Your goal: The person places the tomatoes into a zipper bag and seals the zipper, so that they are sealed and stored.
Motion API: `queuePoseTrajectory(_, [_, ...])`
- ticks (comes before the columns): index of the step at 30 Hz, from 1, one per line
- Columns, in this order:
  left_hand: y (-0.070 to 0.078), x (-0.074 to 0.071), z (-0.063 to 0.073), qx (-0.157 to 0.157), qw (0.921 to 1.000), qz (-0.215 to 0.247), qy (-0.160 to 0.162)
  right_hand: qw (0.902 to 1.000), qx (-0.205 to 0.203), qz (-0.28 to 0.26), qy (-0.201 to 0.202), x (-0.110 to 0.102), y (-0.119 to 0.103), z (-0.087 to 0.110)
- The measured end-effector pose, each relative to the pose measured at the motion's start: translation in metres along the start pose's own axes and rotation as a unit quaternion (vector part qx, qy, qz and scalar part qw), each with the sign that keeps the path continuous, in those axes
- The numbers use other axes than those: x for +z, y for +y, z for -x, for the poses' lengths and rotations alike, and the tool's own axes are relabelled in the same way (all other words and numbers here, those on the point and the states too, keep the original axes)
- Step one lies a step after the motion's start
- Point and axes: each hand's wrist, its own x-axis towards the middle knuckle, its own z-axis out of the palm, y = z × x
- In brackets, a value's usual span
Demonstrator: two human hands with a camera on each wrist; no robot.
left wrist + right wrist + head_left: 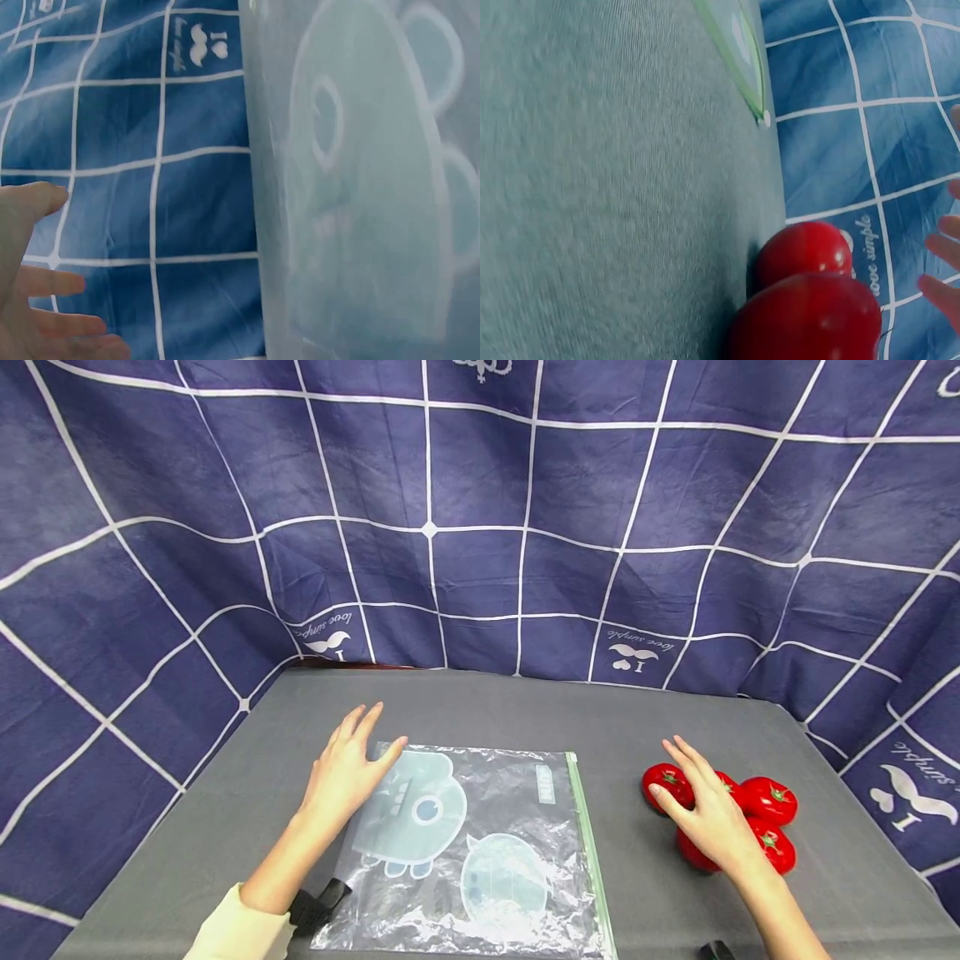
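Note:
My left hand (pixel 345 770) hovers over the left edge of a clear zip bag (pixel 510 802), fingers spread and holding nothing. The bag lies flat, printed with pale green cartoon figures, its green zip strip along the right side. In the left wrist view the bag's print (pixel 367 165) fills the right half, and the left hand (pixel 45 300) shows at the lower left. My right hand (pixel 708 814) is over several red tomatoes (pixel 768 800), its fingers extended and partly covering them. Two tomatoes (pixel 806 319) show in the right wrist view, with fingertips (pixel 943 251) at the right edge.
A grey cloth-covered table (pixel 480 702) lies beneath everything. Behind and at both sides hangs a blue curtain (pixel 480 568) with white grid lines. Black wrist straps (pixel 318 906) show near the front.

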Motion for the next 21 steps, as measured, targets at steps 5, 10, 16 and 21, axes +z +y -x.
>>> queuePoseTrajectory(5, [0.015,0.003,0.009,0.018,0.9998,-0.009,-0.001,0.9991,0.000,-0.040,-0.015,0.005,-0.003,0.004])
queuePoseTrajectory(10, [0.031,0.008,0.021,0.026,0.9995,-0.013,-0.010,0.9990,-0.004,-0.043,-0.013,0.012,-0.007,0.008])
queuePoseTrajectory(16, [0.046,0.014,0.030,0.036,0.9989,-0.017,-0.024,0.9981,-0.005,-0.056,-0.026,0.024,-0.015,0.012])
queuePoseTrajectory(21, [0.055,0.024,0.033,0.071,0.9971,-0.023,-0.015,0.9961,-0.024,-0.085,-0.011,0.038,-0.021,0.016])
